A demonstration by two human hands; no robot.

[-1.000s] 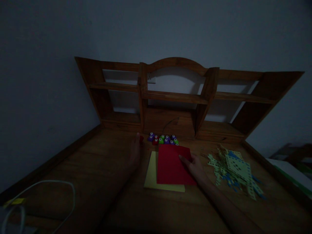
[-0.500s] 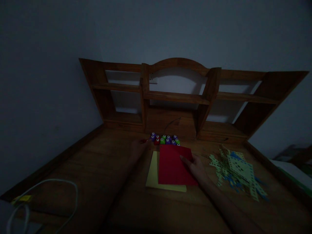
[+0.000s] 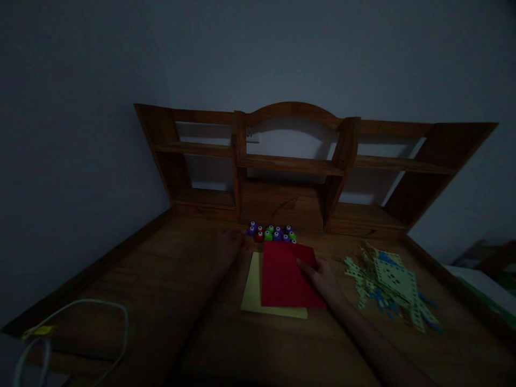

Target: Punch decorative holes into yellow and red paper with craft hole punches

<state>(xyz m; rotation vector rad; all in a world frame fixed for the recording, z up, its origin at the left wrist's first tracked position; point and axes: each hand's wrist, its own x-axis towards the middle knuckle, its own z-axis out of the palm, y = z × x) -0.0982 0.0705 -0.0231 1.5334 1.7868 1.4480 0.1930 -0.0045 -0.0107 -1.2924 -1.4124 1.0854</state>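
My right hand (image 3: 324, 279) grips the right edge of a red sheet of paper (image 3: 286, 277), thumb on top and the other fingers hidden beneath. The red sheet overlaps a pale yellow sheet (image 3: 252, 293) on the desk. Just left of a cluster of small purple, red and green craft punches (image 3: 268, 235), each with an eye-like round top, is my left hand (image 3: 230, 247). Its fingers are curled together; dim light hides whatever may be between them. The red sheet's far edge lies close to the nearest punches.
A heap of punched yellow-green and blue paper strips (image 3: 393, 282) lies on the right of the wooden desk (image 3: 274, 352). Along the back stands a wooden shelf unit (image 3: 288, 164). A white cable (image 3: 126, 328) loops at the lower left, near a small yellow item (image 3: 42, 330).
My left hand has drawn back slightly from the leftmost purple punches. My right hand keeps its grip on the red sheet. The camera view has shifted a little.
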